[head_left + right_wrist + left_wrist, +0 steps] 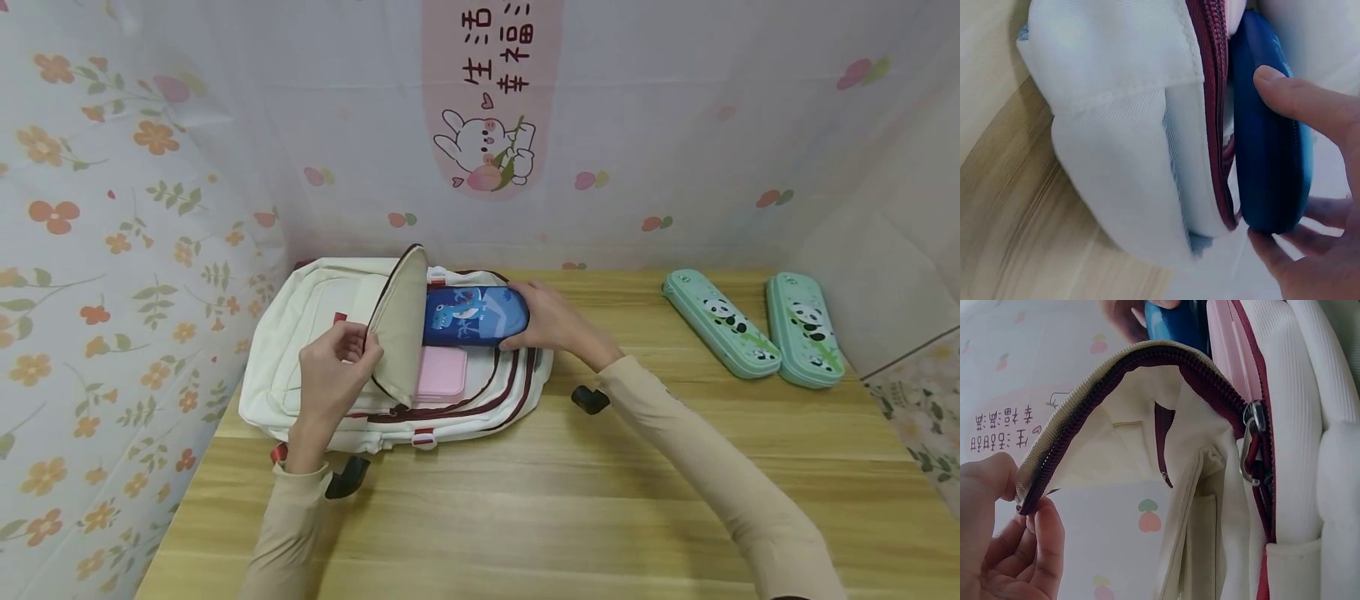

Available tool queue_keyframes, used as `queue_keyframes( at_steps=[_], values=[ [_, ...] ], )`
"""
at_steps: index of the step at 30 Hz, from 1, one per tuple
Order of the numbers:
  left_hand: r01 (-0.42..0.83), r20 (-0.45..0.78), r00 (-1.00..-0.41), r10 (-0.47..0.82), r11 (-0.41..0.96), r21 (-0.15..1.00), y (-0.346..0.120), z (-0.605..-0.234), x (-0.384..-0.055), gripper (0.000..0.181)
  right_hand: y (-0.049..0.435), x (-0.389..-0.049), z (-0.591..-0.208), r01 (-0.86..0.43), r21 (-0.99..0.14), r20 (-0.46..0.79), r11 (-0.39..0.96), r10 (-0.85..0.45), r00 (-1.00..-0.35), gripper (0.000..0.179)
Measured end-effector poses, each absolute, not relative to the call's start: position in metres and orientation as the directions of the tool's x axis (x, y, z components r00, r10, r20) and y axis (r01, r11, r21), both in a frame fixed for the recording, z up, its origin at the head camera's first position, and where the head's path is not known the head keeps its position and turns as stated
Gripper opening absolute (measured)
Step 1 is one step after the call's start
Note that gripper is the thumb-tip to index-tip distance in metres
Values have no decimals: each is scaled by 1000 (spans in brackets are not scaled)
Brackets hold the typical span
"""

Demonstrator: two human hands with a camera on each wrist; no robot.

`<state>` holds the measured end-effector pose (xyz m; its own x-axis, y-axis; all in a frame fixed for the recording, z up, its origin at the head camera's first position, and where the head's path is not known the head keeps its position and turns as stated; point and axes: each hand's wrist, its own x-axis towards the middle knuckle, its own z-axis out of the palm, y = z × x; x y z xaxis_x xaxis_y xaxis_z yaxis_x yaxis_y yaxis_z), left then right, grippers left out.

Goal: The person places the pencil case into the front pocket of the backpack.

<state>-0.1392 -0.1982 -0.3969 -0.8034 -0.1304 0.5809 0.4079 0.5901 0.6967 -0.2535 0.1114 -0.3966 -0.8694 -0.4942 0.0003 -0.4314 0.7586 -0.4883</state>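
Note:
A white backpack (322,292) with dark red zips lies flat on the table, its front pocket unzipped. My left hand (335,367) pinches the zipped edge of the raised pocket flap (405,333) between thumb and fingers. My right hand (551,321) grips the end of a blue pencil case (480,317) with a dinosaur print. The case's other end is hidden behind the flap. In the right wrist view the thumb lies on one side of the blue case (1269,144) and fingers curl under its end. A pink case (441,372) lies beside it in the pocket.
Two mint green pencil cases with pandas, one slanted (722,321) and one at its right (806,329), lie at the table's right. Black strap ends (590,399) stick out on the wooden table (525,517). Patterned cloth (337,167) hangs behind.

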Motion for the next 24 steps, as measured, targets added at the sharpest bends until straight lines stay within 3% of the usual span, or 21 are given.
queue_keyframes(
  at_steps=[24],
  values=[
    [458, 592, -791, -153, 494, 739, -181, -406, -140, 5, 62, -268, -394, -434, -393, -139, 810, -519, -843, 108]
  ],
)
